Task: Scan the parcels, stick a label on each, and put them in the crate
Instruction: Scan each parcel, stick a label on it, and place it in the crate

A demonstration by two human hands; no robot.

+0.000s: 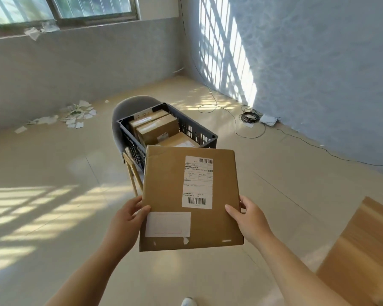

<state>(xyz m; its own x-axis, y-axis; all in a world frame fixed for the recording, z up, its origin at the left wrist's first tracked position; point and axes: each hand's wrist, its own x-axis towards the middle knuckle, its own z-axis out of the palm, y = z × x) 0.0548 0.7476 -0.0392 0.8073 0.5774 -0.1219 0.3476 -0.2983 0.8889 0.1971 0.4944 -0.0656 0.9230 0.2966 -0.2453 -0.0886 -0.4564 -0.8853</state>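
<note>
- Left hand (126, 219) and right hand (250, 219) grip a flat cardboard parcel (164, 191) by its side edges, fingers (243, 203) curled, thumbs on top.
- Just beyond: black lattice plastic crate (199, 131) of brown boxes (157, 129), on a grey chair (131, 104).

Bright barred sunlight patches stripe floor (31, 206) and wall (226, 62); frame edges bend.

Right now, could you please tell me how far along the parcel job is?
Three boxes already lie in the black crate. In hand: left hand and right hand grip a flat parcel bearing a label. Left: setting it in the crate; no other parcels show.
</note>
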